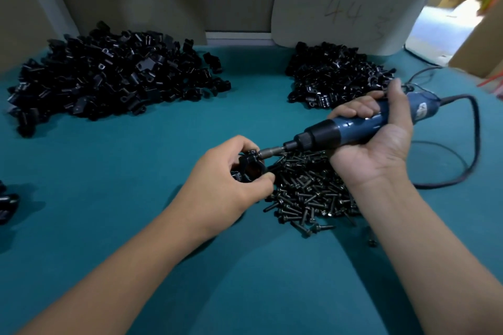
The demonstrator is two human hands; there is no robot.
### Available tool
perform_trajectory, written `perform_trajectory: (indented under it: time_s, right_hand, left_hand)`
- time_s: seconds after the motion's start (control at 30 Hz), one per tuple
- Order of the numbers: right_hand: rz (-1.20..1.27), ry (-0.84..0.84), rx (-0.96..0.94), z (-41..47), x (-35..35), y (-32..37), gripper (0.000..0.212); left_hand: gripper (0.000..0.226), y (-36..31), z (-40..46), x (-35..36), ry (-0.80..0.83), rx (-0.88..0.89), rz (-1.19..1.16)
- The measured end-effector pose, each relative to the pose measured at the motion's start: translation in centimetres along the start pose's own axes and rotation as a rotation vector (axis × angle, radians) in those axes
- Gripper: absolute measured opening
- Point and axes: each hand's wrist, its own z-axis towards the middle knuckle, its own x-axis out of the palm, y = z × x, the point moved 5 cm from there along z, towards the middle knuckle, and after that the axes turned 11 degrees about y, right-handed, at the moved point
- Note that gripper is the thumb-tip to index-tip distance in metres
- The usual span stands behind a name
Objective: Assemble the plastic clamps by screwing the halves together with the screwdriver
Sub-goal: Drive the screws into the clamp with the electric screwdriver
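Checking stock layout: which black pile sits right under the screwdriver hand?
The screw pile, directly below the right hand and screwdriver. It is loose screws; the left pile and right pile farther back are clamp halves.

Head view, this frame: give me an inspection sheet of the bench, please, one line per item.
Surface: teal mat, no damage seen.
Job's things: clamp held at the electric screwdriver bit; screw pile below; large pile of black halves far left, smaller pile far right.
Clutter: a few black parts at the left edge.
Grippers: left hand pinches the clamp; right hand grips the screwdriver.
Cables: power cord loops right across the mat.
Surroundings: grey board marked 44; cardboard boxes far right.
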Motion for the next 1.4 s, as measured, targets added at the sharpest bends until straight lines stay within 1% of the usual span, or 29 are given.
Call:
perform_trajectory:
  time_s: [0.47,0.87,1.0,1.2,1.4]
  right_hand:
    - [0.0,-0.008,0.012,-0.01,-0.18,0.05,0.031]
    - [0.0,-0.009,0.016,0.0,-0.33,-0.14,0.03]
    - [-0.006,0.0,0.019,-0.06,-0.25,-0.21,0.03]
    - [-0.013,0.042,0.011,-0.1,0.25,-0.17,0.026]
    - [-0.018,0.072,0.015,-0.25,0.47,-0.07,0.026]
  left_hand:
    - [0.027,-0.34,0.1,0.29,0.011,-0.012,0.005]
    - [0.021,-0.01,0.15,0.08,0.03,-0.036,0.0]
    - [0.019,0.0,0.12,0.07,0.035,-0.038,0.001]
    - [0.025,-0.04,0.25,0.29,0.083,-0.068,-0.077]
    - [0.026,-0.01,0.19,0.23,0.079,-0.074,-0.068]
